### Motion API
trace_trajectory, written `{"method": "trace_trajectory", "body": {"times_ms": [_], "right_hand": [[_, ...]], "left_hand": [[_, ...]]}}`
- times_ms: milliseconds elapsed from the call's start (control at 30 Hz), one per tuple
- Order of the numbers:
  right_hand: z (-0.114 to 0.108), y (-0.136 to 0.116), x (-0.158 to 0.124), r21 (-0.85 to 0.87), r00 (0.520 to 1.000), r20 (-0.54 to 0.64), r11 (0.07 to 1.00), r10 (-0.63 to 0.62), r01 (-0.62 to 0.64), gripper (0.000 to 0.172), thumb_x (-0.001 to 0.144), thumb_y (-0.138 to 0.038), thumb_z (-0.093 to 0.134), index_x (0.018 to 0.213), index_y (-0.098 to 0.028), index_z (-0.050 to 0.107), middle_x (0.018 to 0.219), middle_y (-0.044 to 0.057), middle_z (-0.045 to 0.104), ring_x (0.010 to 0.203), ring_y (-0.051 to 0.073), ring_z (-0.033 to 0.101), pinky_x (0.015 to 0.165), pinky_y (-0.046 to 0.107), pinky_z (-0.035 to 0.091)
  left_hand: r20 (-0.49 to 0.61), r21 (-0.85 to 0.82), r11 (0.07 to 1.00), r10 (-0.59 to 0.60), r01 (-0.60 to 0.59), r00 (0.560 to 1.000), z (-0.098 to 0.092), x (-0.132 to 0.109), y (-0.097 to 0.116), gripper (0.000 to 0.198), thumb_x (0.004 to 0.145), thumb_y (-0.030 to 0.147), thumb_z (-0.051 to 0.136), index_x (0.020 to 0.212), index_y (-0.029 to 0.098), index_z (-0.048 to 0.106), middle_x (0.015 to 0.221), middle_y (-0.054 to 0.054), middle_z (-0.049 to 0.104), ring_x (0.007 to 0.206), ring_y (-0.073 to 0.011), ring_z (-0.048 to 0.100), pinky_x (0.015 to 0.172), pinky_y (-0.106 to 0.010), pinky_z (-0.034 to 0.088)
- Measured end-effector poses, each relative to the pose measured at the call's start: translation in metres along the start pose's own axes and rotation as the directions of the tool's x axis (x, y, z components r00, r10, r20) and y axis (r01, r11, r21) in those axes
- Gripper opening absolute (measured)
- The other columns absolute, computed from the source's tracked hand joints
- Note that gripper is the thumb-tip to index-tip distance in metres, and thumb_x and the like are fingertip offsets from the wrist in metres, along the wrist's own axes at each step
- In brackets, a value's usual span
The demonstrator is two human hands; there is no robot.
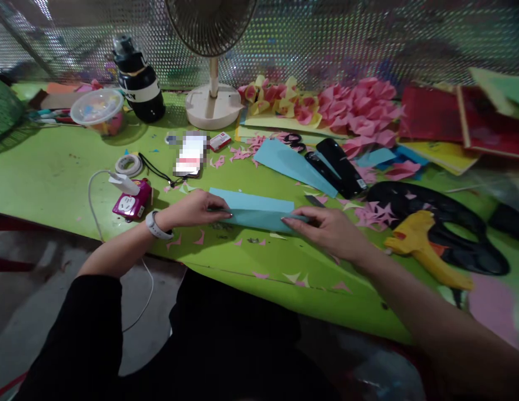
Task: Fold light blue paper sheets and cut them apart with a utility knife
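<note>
A blue strip of paper (255,207) with a lengthwise fold spans the gap between my two hands, just above the green table. My left hand (198,208), with a white watch on its wrist, pinches the strip's left end between thumb and fingers. At the other end, my right hand (321,228) pinches the paper the same way. Behind my right hand lie another blue paper sheet (284,161) and a black stapler (340,167). Small pink paper scraps (261,275) are scattered around both hands.
A yellow glue gun (426,245) rests on a black oval object (447,223) to the right. Left stand a purple power adapter (136,201) with a white cable, a tape roll (129,164) and a phone (191,155). A fan (213,108), bottle (142,89) and pink paper flowers (359,106) line the back.
</note>
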State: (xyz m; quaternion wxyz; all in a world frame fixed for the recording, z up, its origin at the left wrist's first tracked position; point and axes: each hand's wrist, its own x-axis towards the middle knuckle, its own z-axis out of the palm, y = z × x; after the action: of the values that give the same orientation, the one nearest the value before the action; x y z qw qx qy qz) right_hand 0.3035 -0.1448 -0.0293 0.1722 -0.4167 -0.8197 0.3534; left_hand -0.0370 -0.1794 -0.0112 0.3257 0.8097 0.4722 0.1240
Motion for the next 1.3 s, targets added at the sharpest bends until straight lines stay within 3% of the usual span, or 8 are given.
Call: {"method": "trace_trajectory", "body": {"times_ms": [100,200,300,400,500,567,733,1300], "right_hand": [[0.007,0.006,0.005,0.048,0.989,-0.114,0.995,0.097,-0.092,0.046,0.095,-0.069,0.062,0.084,-0.026,0.073,0.065,0.002,0.067,0.054,0.020,0.059,0.051,0.034,0.043],[0.015,0.013,0.009,0.067,0.981,-0.155,0.992,0.117,-0.107,0.046,0.094,-0.068,0.063,0.090,-0.024,0.074,0.066,0.001,0.066,0.054,0.020,0.056,0.050,0.033,0.041],[0.018,0.020,0.012,0.047,0.980,-0.172,0.994,0.102,-0.096,0.045,0.095,-0.067,0.062,0.092,-0.024,0.075,0.070,0.003,0.070,0.056,0.021,0.059,0.052,0.034,0.044],[0.020,0.023,0.012,-0.011,0.974,-0.196,0.993,0.112,-0.116,0.041,0.097,-0.062,0.060,0.098,-0.025,0.077,0.076,0.006,0.075,0.060,0.024,0.066,0.055,0.037,0.052],[0.023,0.019,0.003,-0.174,0.951,-0.307,0.980,0.039,-0.096,0.042,0.102,-0.052,0.056,0.131,-0.027,0.075,0.111,0.014,0.081,0.092,0.036,0.078,0.077,0.052,0.064],[0.027,0.013,-0.005,-0.336,0.933,-0.350,0.941,-0.090,-0.035,0.060,0.104,-0.045,0.056,0.162,-0.028,0.053,0.145,0.018,0.070,0.126,0.044,0.070,0.102,0.064,0.059],[0.048,0.008,-0.020,-0.520,0.904,-0.050,0.784,-0.425,0.340,0.092,0.108,-0.038,0.054,0.177,-0.031,-0.007,0.172,0.016,0.042,0.149,0.040,0.054,0.118,0.063,0.050],[0.067,0.028,-0.019,-0.508,0.907,-0.020,0.786,-0.420,0.353,0.083,0.112,-0.054,0.038,0.177,-0.021,-0.001,0.174,0.020,0.035,0.160,0.038,0.039,0.126,0.065,0.039]], "left_hand": [[-0.238,0.108,0.986,-0.098,0.126,0.966,0.002,0.002,-0.008,0.042,0.104,0.049,0.063,0.128,0.018,0.077,0.104,-0.010,0.083,0.085,-0.0221,0.076,0.081,-0.034,0.059],[-0.427,0.404,0.913,0.133,0.057,0.895,0.018,0.000,-0.005,0.050,0.109,0.036,0.055,0.158,0.025,0.055,0.153,-0.012,0.066,0.137,-0.0292,0.066,0.117,-0.048,0.049],[-0.139,0.584,0.768,0.413,-0.263,0.900,0.040,-0.003,0.005,0.062,0.113,0.041,0.048,0.172,0.029,0.031,0.175,-0.008,0.041,0.164,-0.0256,0.036,0.137,-0.050,0.022],[-0.010,0.580,0.750,0.398,-0.319,0.918,0.059,-0.004,0.009,0.095,0.106,0.070,0.048,0.177,0.019,0.012,0.179,-0.017,0.026,0.169,-0.0326,0.021,0.139,-0.054,0.007],[0.017,0.560,0.768,0.363,-0.310,0.932,0.068,-0.003,0.007,0.110,0.099,0.083,0.048,0.177,0.017,0.007,0.180,-0.018,0.021,0.169,-0.0363,0.017,0.139,-0.057,0.001],[0.027,0.551,0.772,0.362,-0.316,0.932,0.069,-0.003,0.005,0.109,0.099,0.084,0.047,0.177,0.018,0.007,0.180,-0.017,0.021,0.169,-0.0352,0.017,0.139,-0.056,0.000],[0.020,0.536,0.790,0.342,-0.299,0.940,0.070,-0.001,0.001,0.108,0.098,0.083,0.050,0.177,0.019,0.011,0.180,-0.016,0.023,0.169,-0.0354,0.016,0.139,-0.057,0.004],[-0.009,0.573,0.776,0.328,-0.264,0.945,0.068,-0.006,0.004,0.095,0.101,0.081,0.045,0.172,0.019,0.033,0.178,-0.015,0.030,0.170,-0.0339,0.016,0.139,-0.059,0.001]]}}
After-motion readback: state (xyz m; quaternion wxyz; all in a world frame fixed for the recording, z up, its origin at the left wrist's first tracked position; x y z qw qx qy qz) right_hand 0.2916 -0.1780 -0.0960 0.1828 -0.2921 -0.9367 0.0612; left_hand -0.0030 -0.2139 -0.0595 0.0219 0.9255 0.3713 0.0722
